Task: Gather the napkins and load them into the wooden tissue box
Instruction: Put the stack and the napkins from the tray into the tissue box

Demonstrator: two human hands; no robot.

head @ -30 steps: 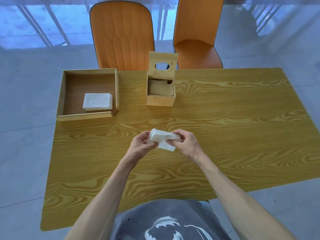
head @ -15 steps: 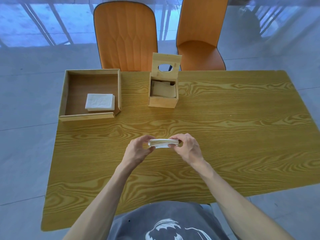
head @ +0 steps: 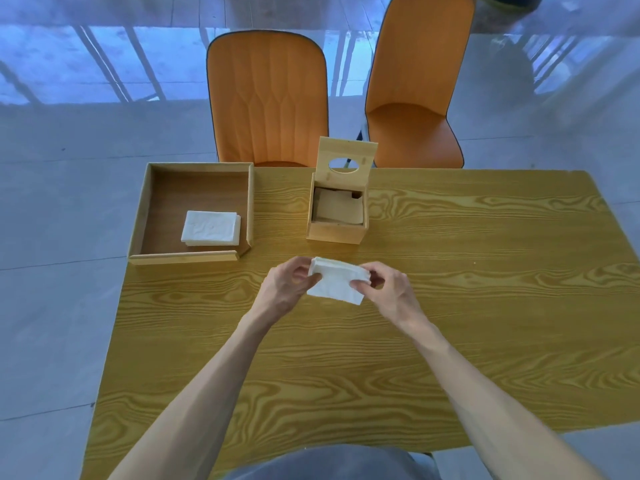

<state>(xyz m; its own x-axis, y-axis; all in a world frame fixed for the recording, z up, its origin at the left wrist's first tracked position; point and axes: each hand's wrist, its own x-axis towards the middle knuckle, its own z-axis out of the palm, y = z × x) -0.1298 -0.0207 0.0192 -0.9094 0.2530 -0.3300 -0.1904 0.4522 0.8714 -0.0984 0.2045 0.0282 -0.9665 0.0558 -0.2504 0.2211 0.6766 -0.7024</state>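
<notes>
napkins (head: 335, 284), a white stack, held above the middle of the table (head: 485, 323), clear of the wood, tilted with the upper edge toward the far side. second stack of napkins (head: 211, 227) lying flat in the near right part of the wooden tray (head: 147, 209), at the table's far left corner, close to the tray's right wall. left hand (head: 285, 289) closed on the left end of the held stack, thumb and fingers pinching it. right hand (head: 388, 292) gripping the right end the same way, fingertips on the top edge. wooden tissue box (head: 336, 233) near the far edge, just right of the tray and beyond the hands, apart from both; lid (head: 348, 161) standing upright at the back, oval hole in it, inside showing only a wooden panel. two orange chairs (head: 270, 98) past the far edge. grey clothing (head: 329, 465) at the near edge.
</notes>
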